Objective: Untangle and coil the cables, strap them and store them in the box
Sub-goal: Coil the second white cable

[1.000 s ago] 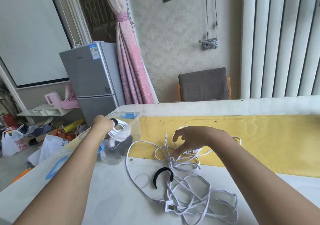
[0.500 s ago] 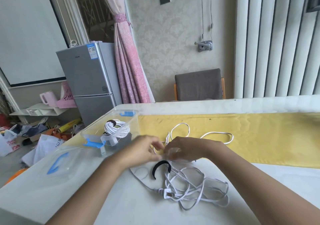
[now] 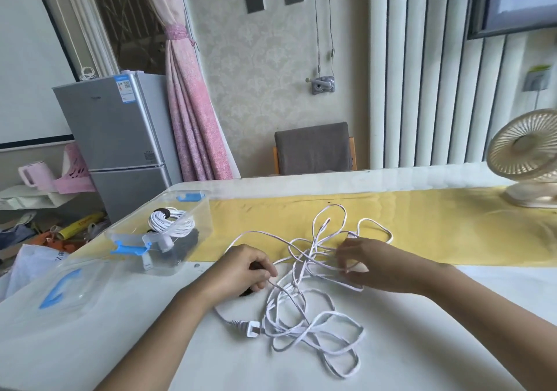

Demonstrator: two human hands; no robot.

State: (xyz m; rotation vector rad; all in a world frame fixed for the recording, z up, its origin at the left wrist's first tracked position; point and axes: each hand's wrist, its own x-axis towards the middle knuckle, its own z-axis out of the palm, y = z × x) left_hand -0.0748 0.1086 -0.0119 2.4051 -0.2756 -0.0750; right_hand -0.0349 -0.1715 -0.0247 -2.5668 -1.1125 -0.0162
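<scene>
On the table (image 3: 422, 345), left fingers (image 3: 262, 273) hold strap (image 3: 255, 266), right fingers (image 3: 346, 262) cable (image 3: 301, 324).

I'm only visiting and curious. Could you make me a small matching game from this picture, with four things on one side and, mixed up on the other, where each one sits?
Things
1. coiled cable
2. plug
3. fan
4. lid

Places
A. standing at the far right end of the table
B. lying flat on the table, left of the box
C. inside the clear box
D. lying on the white table, just right of the left forearm

Pairs: 1-C, 2-D, 3-A, 4-B
</scene>
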